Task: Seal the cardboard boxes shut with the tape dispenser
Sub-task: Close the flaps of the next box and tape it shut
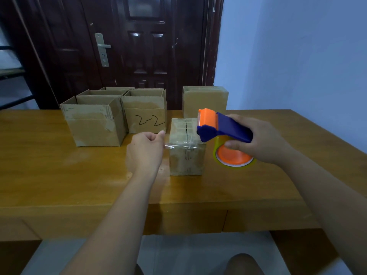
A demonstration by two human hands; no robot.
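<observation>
The right hand [264,139], right of centre, has its grip clamped round the blue handle of the dispenser [226,130], thumb laid across the near side and fingers hidden behind. The dispenser is held off the desk and tilted, its orange roller end pointing to the upper left above the top right corner of the small box [186,157]; whether it touches the box I cannot tell. The roll [234,158], yellowish round an orange hub, hangs under the handle, just right of the small box. The left hand [146,149], just left of that box, has its grip pinched together on the end of a clear strip [171,146], thumb against forefinger, the other fingers curled in. The strip runs level from the pinch to the front top edge of the small box. That box stands closed at the centre of the desk [59,175], its top flaps meeting in a dark seam with shiny tape across them. Toward the upper left stands a cluster of open boxes [95,124], flaps up, and beside them the 2-2 box [146,118], so marked in black. A taller closed box [205,102] stands behind the small one near the desk's far edge. Beyond are a dark door [143,52] and a bluish wall [297,56].
</observation>
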